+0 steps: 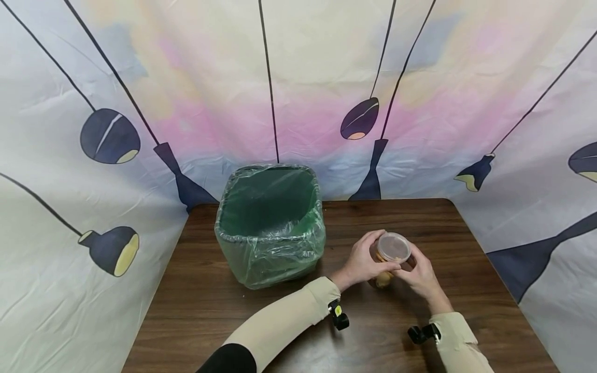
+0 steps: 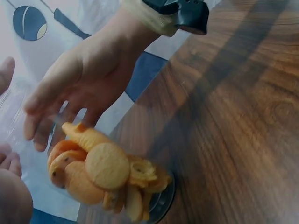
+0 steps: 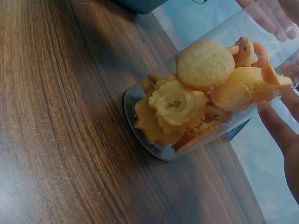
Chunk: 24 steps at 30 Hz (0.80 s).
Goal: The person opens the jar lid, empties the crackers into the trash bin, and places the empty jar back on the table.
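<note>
A clear plastic jar [image 1: 384,278] with a round see-through lid [image 1: 394,246] stands upright on the wooden table. Inside it are several golden-brown cookies [image 3: 205,65], round and flower-shaped ones among them. My left hand [image 1: 366,259] grips the jar's upper part from the left, thumb across the front just under the lid. From the other side my right hand [image 1: 422,274] holds the jar near the top, its fingers [image 2: 42,121] along the wall. The two thumbs come close together at the front. Part of the left hand is cut off in the left wrist view.
A bin [image 1: 270,259] lined with a green translucent bag stands to the left of the jar, at the back of the table [image 1: 196,311]. Behind the table hangs a pastel cloth [image 1: 308,77] printed with dark lamps. Both wrists carry small black cameras.
</note>
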{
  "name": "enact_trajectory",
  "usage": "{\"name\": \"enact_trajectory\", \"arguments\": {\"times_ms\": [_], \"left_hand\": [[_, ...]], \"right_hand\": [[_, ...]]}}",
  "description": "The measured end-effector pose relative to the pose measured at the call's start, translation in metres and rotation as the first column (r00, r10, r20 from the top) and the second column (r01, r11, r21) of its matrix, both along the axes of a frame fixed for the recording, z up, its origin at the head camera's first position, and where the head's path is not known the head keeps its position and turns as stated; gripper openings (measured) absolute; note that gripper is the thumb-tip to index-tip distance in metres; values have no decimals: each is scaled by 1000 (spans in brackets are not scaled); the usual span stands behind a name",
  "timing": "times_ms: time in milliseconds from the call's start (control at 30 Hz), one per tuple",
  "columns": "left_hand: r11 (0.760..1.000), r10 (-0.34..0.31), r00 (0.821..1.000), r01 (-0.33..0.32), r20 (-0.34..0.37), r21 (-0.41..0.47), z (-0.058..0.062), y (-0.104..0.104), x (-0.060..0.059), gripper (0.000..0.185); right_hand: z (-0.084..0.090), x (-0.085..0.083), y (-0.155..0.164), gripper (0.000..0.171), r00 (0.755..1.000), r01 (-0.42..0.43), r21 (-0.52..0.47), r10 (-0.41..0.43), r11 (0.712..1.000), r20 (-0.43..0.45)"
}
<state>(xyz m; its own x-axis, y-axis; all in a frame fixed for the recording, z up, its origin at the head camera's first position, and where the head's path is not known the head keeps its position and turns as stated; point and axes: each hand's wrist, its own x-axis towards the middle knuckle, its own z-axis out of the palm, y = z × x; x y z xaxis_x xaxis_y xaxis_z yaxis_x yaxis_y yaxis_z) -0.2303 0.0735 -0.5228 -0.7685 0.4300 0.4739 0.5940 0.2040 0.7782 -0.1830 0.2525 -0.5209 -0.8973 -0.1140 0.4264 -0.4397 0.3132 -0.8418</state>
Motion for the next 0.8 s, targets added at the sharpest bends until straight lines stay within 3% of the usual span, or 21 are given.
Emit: {"name": "enact_trajectory", "arguments": {"times_ms": [133,233,333,467,567,800], "left_hand": [[982,-154,988,152,10,108,-2,-4,-11,81],[961,-231,973,230,-12,154,-1,-6,-18,78],[949,-282,959,281,-9,146,15,-13,-18,75],[932,-346,938,340,29,126,22,-16,-25,71],[918,-383,922,375,45,127,12,-14,-37,69],[885,-459,886,450,61,124,14,-12,-46,73]], "right_hand": [[2,0,0,69,1000,14,17,-14,1000,17],[3,0,-1,70,999,21,27,-22,999,36],[3,-1,-1,69,999,18,29,-19,999,46],[3,-1,-1,70,999,8,27,-9,1000,50],[4,-1,0,70,998,9,27,-11,1000,57],[1,-2,2,71,998,4,31,-6,1000,64]]}}
